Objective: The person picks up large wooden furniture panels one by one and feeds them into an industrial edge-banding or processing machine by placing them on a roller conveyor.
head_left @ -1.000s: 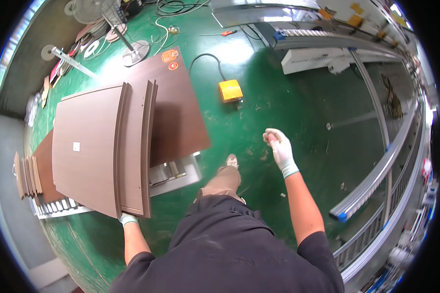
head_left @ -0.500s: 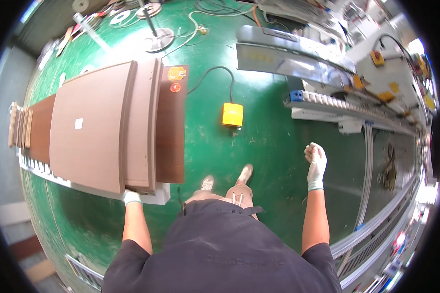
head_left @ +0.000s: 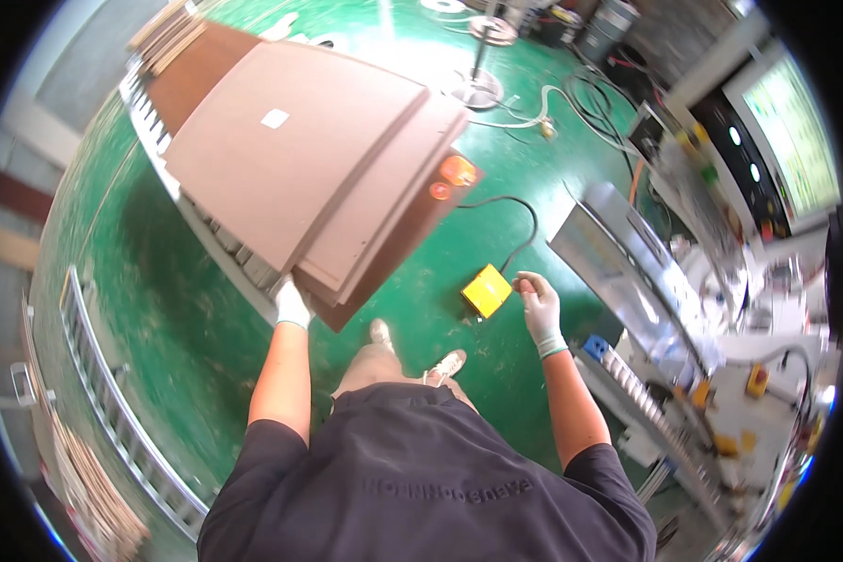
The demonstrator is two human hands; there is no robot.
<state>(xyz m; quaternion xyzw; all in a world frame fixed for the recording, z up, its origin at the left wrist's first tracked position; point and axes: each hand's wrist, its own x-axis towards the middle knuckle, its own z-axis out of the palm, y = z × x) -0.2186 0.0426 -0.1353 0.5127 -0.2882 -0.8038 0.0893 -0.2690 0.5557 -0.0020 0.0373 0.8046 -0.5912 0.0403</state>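
Left hand [head_left: 292, 303], gloved in white, touched the near corner of a stack of brown panels [head_left: 318, 183], its fingertips hidden at the edge, so how far it was closed could not be told. Right hand [head_left: 539, 307], in a matching glove, was raised well apart from the stack, its fingers loosely curled and partly open with nothing visible in it. Ahead of the left hand, the lighter top panel [head_left: 290, 169] spread forward, carrying a white label [head_left: 273, 118] near its far side. To the right of that hand, a dark brown panel [head_left: 398, 258] showed from beneath, with an orange sticker [head_left: 457, 170] and a red sticker [head_left: 439, 191] toward its farther corner. A white roller track [head_left: 244, 248] ran under the stack, forward and left from the left hand. Just left of the right hand in the view, a yellow box [head_left: 487, 291] sat on the green floor [head_left: 412, 304], a black cable [head_left: 536, 225] curving forward from it. A blue-ended roller rail [head_left: 618, 370] lay behind and right of the right hand; much farther forward on that side glowed a screen [head_left: 791, 140].
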